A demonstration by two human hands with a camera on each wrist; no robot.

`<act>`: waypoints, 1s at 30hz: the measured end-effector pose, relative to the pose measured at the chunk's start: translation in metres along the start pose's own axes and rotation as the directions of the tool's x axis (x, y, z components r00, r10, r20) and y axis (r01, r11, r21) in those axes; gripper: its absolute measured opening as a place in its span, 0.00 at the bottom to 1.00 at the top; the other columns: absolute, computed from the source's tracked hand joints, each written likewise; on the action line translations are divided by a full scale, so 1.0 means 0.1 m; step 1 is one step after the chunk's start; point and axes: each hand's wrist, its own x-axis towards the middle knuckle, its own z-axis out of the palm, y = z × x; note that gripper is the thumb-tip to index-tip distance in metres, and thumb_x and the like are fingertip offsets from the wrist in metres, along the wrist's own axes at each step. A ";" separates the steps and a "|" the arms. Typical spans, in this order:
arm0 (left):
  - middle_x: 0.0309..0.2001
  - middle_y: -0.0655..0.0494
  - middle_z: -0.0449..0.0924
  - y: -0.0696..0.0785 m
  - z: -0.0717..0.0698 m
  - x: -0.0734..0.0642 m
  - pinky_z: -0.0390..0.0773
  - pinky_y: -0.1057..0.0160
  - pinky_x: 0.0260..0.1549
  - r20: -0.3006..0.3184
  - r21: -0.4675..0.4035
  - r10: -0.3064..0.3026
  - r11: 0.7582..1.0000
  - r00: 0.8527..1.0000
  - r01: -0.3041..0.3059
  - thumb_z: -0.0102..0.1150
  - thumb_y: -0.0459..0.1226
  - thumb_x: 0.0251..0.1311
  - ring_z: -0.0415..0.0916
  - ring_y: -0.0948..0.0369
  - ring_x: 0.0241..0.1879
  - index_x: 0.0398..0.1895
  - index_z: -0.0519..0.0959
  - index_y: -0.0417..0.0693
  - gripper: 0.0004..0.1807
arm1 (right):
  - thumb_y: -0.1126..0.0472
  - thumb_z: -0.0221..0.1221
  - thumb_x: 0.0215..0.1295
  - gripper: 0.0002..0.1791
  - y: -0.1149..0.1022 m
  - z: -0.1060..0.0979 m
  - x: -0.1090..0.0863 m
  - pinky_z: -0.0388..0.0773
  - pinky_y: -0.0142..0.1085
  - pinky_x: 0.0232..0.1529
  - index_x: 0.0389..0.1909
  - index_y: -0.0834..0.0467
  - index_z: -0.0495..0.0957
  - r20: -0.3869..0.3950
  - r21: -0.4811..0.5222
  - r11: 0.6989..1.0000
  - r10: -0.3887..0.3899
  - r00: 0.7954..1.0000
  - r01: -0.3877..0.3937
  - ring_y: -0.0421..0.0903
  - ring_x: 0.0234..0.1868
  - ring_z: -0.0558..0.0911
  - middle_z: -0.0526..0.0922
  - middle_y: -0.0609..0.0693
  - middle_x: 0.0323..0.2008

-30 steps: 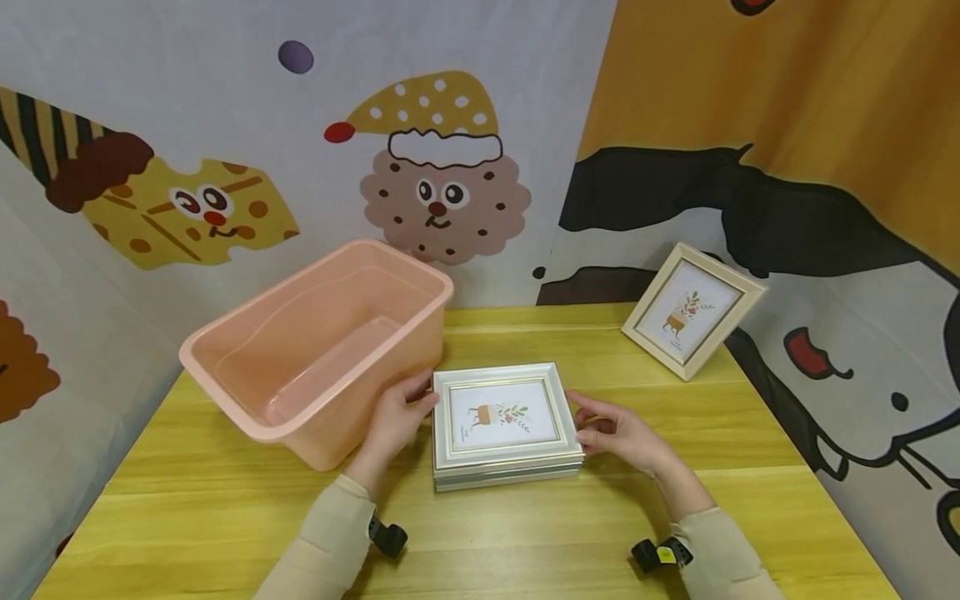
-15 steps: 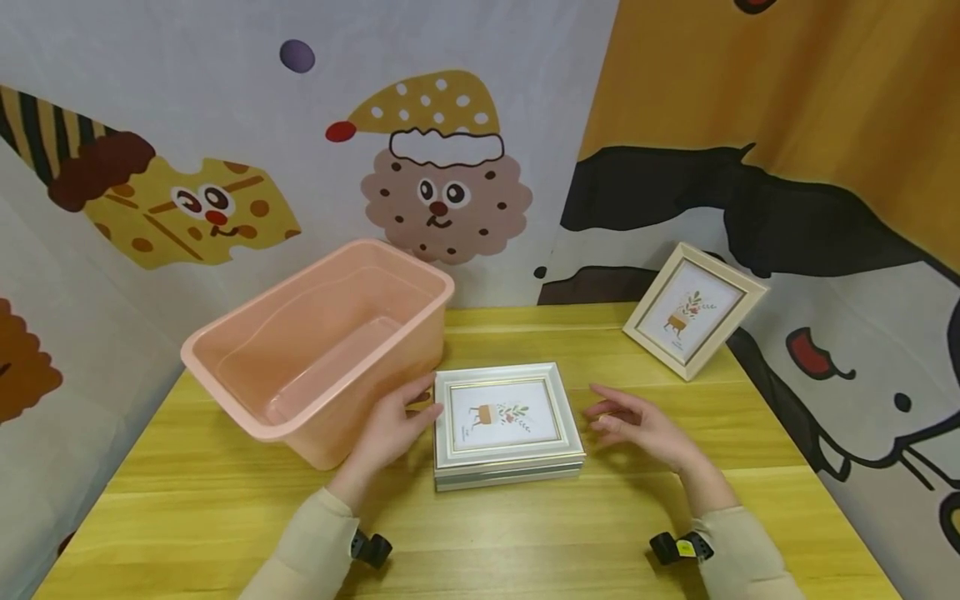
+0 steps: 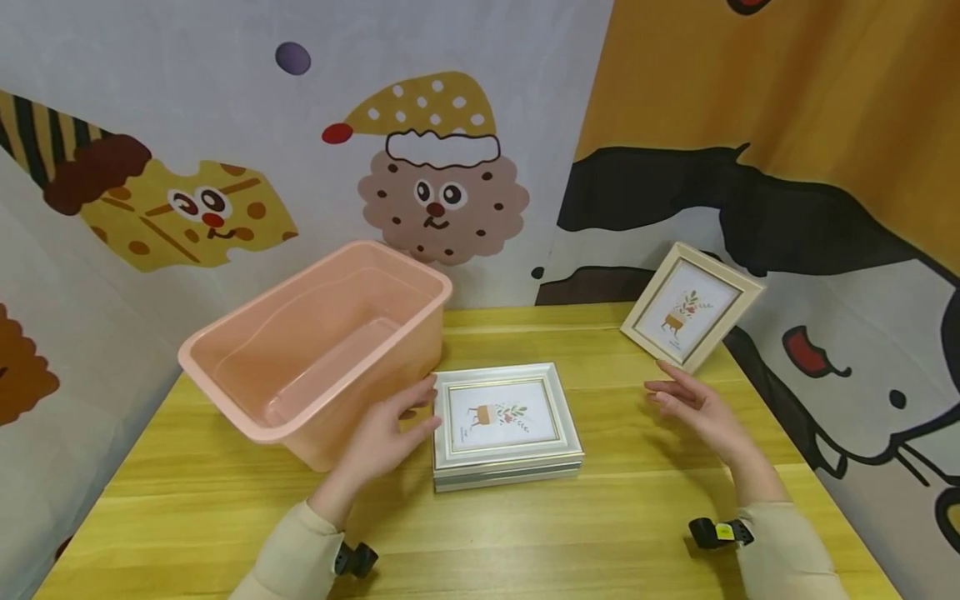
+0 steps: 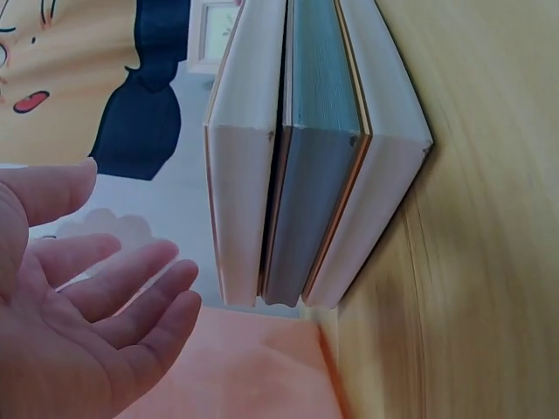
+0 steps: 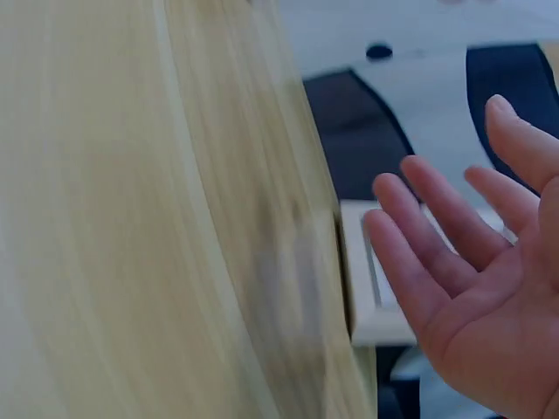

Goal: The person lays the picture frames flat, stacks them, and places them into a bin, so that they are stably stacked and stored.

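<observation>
A stack of picture frames (image 3: 498,417) lies on the table, a white one on top with a potted-plant print. In the left wrist view the stack shows a blue-grey frame (image 4: 323,140) between two white ones. My left hand (image 3: 386,433) is beside the stack's left side, fingers spread and holding nothing; the left wrist view shows a gap between hand and frames. Holding nothing, my right hand (image 3: 701,410) hovers just in front of a cream picture frame (image 3: 651,310) that stands tilted at the back right. Part of that frame is hidden behind the fingers in the right wrist view.
A pink plastic bin (image 3: 412,354) with nothing inside stands left of the stack, close to my left hand. Behind the wooden table (image 3: 517,542) hangs a cartoon-printed cloth (image 3: 547,108), which also covers the sides.
My right hand has left the stack's right side and moved right, toward the standing frame. The left hand has loosened from the stack's left edge and shifted slightly left. The frames have not moved.
</observation>
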 end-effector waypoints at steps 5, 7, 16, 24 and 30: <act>0.54 0.41 0.81 0.04 0.01 0.00 0.77 0.44 0.52 0.014 -0.014 0.064 0.998 0.998 -0.064 0.66 0.33 0.62 0.79 0.45 0.52 0.68 0.68 0.33 0.32 | 0.65 0.56 0.73 0.34 0.06 -0.22 -0.05 0.77 0.20 0.44 0.75 0.65 0.55 -0.155 -0.067 0.998 -0.002 0.988 -0.008 0.25 0.48 0.79 0.80 0.35 0.52; 0.54 0.41 0.81 0.07 0.03 0.00 0.77 0.43 0.52 0.025 -0.019 0.088 0.996 0.996 -0.087 0.67 0.33 0.61 0.79 0.46 0.52 0.68 0.68 0.34 0.33 | 0.61 0.58 0.73 0.35 0.07 -0.30 -0.07 0.75 0.18 0.43 0.75 0.64 0.56 -0.231 -0.128 0.990 0.024 0.973 -0.055 0.23 0.46 0.77 0.80 0.37 0.52; 0.55 0.44 0.82 0.17 0.12 0.04 0.77 0.48 0.54 0.092 -0.030 0.124 0.992 0.988 -0.122 0.67 0.36 0.62 0.79 0.50 0.52 0.70 0.69 0.41 0.34 | 0.49 0.58 0.71 0.39 0.02 -0.61 -0.07 0.67 0.12 0.42 0.79 0.46 0.52 -0.456 -0.227 0.943 0.117 0.882 -0.242 0.24 0.50 0.69 0.71 0.60 0.66; 0.55 0.47 0.82 0.23 0.25 0.13 0.78 0.49 0.53 0.086 -0.052 0.170 0.985 0.982 -0.166 0.69 0.37 0.61 0.80 0.52 0.52 0.70 0.69 0.43 0.35 | 0.47 0.59 0.70 0.41 -0.12 -0.82 0.06 0.67 0.24 0.60 0.79 0.40 0.49 -0.548 -0.226 0.926 0.135 0.825 -0.301 0.41 0.64 0.70 0.65 0.58 0.71; 0.54 0.50 0.83 0.27 0.36 0.18 0.78 0.52 0.53 0.061 -0.109 0.192 0.977 0.979 -0.185 0.69 0.36 0.60 0.80 0.49 0.52 0.70 0.69 0.42 0.35 | 0.43 0.58 0.69 0.44 -0.22 -0.92 0.25 0.60 0.51 0.71 0.78 0.34 0.43 -0.549 -0.206 0.922 0.168 0.819 -0.327 0.55 0.73 0.61 0.57 0.58 0.75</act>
